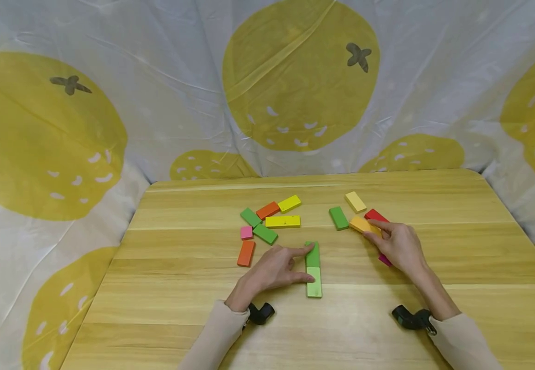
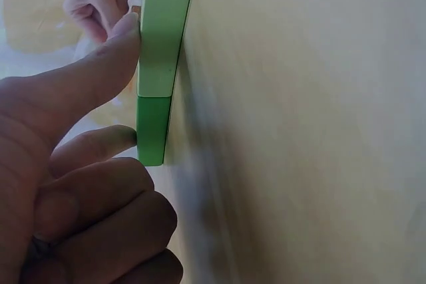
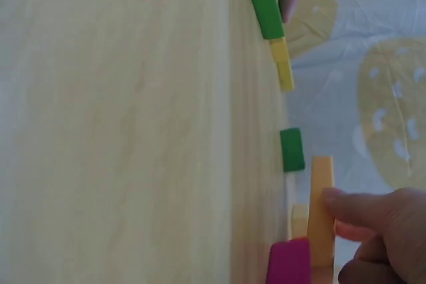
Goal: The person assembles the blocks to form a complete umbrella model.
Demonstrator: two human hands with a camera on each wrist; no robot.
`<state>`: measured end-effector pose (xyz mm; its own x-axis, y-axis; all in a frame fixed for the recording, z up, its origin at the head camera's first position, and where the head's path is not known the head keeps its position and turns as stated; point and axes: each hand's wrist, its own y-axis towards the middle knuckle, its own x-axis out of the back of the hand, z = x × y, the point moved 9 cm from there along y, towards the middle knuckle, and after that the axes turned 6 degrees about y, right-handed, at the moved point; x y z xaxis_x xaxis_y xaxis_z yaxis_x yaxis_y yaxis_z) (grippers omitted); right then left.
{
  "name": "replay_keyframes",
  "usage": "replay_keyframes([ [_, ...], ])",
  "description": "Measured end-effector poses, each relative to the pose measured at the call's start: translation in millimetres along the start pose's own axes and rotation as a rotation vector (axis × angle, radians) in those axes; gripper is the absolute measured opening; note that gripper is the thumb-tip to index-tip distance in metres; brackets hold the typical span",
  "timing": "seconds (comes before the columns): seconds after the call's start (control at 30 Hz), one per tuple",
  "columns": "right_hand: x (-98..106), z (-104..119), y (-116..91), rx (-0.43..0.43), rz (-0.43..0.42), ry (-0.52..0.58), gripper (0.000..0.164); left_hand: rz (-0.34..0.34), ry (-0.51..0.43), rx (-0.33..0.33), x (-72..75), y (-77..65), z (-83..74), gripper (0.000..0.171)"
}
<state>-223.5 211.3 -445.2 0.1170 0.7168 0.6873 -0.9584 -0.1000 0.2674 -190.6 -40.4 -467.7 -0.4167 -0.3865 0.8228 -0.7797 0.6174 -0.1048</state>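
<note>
Two wooden blocks lie end to end in a line in the middle of the table, a green block (image 1: 312,258) farther off and a light green block (image 1: 314,289) nearer. My left hand (image 1: 271,271) presses their tops, index finger on the green one and thumb on the light green one. To the right, my right hand (image 1: 402,249) pinches a light orange block (image 1: 358,224) between thumb and fingers. In the right wrist view this orange block (image 3: 322,224) is raised beside a magenta block (image 3: 289,261). A red block (image 1: 376,215) is partly hidden behind the right hand.
Left of centre lies a loose group of orange, green, pink and yellow blocks, among them a long yellow block (image 1: 283,221). Near the right hand are another green block (image 1: 338,218) and a pale yellow block (image 1: 355,202). A fruit-print cloth (image 1: 174,103) hangs behind the wooden table (image 1: 156,308).
</note>
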Motion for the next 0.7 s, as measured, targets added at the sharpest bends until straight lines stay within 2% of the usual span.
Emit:
replay_keyframes([
  [0.1,-7.5,14.4,0.1,0.057,0.033,0.028,0.033,0.007,0.015,-0.004,-1.2,-0.3,-2.9,0.077],
  [0.3,-35.1,35.4,-3.6,0.092,0.179,0.048,0.031,0.026,0.031,-0.014,-6.3,-0.7,-9.0,0.077],
  [0.47,-47.0,40.5,-4.6,0.121,0.216,0.024,0.032,0.04,0.027,-0.025,-11.3,-1.2,-13.4,0.077],
  [0.7,-57.2,36.9,-5.0,0.084,0.29,0.005,0.036,0.04,0.026,-0.017,-11.7,-2.5,-13.7,0.076],
])
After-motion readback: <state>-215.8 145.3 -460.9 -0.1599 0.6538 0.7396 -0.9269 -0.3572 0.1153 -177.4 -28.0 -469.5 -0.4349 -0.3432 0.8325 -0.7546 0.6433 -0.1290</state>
